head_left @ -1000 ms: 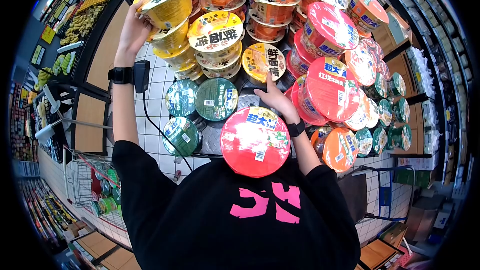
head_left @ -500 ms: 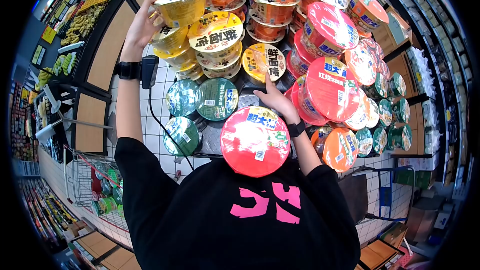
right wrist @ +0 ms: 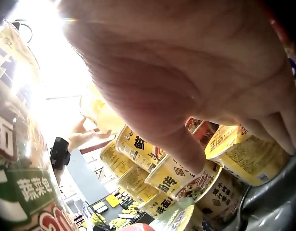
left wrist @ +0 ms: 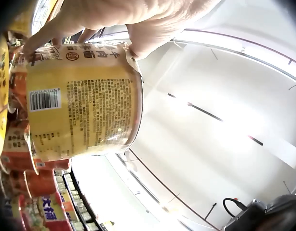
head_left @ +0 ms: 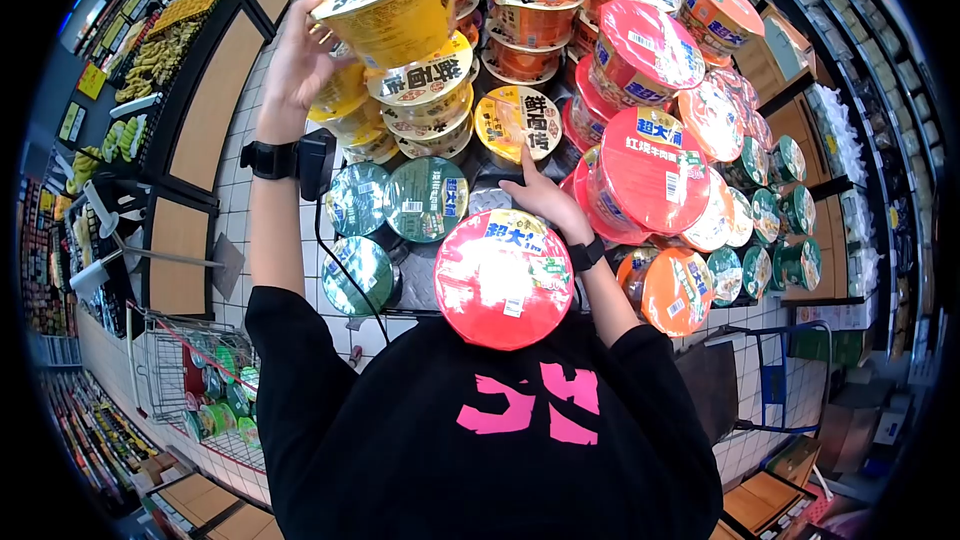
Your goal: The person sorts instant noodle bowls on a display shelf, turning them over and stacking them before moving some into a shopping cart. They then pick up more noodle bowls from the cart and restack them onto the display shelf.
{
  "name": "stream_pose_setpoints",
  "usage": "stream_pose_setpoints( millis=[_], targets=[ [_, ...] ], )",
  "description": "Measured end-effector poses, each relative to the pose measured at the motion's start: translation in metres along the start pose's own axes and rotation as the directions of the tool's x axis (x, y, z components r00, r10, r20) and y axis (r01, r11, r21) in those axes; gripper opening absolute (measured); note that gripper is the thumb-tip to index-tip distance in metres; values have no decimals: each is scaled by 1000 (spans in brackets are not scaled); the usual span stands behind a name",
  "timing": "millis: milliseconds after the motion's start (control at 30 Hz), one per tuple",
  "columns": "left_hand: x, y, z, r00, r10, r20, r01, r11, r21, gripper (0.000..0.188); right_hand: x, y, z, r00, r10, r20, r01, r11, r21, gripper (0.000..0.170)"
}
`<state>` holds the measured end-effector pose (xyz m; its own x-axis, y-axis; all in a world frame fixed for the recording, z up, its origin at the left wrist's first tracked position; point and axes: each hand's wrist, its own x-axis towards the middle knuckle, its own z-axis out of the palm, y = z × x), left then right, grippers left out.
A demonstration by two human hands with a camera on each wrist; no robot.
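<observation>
My left hand (head_left: 298, 65) grips a yellow instant noodle tub (head_left: 395, 25) by its side, raised above the yellow stacks. In the left wrist view, the thumb and fingers hold the tub's rim and edge, and its printed side with a barcode shows. The right hand (head_left: 548, 202) is stretched out low, fingers extended, with the index fingertip at a single yellow noodle tub (head_left: 512, 125). Its palm fills the top of the right wrist view. Beneath the lifted tub stands a stack of yellow-lidded noodle tubs (head_left: 425, 115).
A large red noodle tub (head_left: 490, 290) stands right before my chest. Green tubs (head_left: 428, 200) sit left of it on a grey metal surface (head_left: 425, 275). Red tubs (head_left: 655, 170) and orange tubs (head_left: 535, 25) are piled right and behind. A shopping cart (head_left: 185, 370) stands at left.
My left hand has brought the yellow tub to the right and closer to the head camera, away from the outer yellow stack. The right hand stays at the single yellow tub.
</observation>
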<state>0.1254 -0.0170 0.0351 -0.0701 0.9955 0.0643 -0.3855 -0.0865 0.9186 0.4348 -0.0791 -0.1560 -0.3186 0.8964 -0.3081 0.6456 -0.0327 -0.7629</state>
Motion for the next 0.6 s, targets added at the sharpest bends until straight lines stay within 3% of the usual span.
stream_pose_setpoints(
  millis=[133,167,233,333,467,600],
  targets=[
    [-18,-12,29,996,-46,77,48,999,-24,59,-7,-11,-3,996,67,59,-67,998,10,88],
    [-15,-19,27,986,-79,146,86,995,-45,54,-8,-11,-2,1000,6,8,-7,999,32,85],
    [-29,-25,43,983,-115,142,121,992,-33,54,-14,-12,-3,997,-54,-46,56,997,48,82],
    [-45,-36,59,971,-147,191,160,986,-55,51,-29,-28,-17,947,-283,-152,292,956,35,63],
    [-66,-43,77,898,-270,349,340,927,-157,51,-53,-51,-30,936,-277,-215,319,927,195,43],
    [-80,-62,81,906,-329,266,377,914,-153,48,-58,-39,-30,908,-339,-246,407,850,333,23]
  ],
)
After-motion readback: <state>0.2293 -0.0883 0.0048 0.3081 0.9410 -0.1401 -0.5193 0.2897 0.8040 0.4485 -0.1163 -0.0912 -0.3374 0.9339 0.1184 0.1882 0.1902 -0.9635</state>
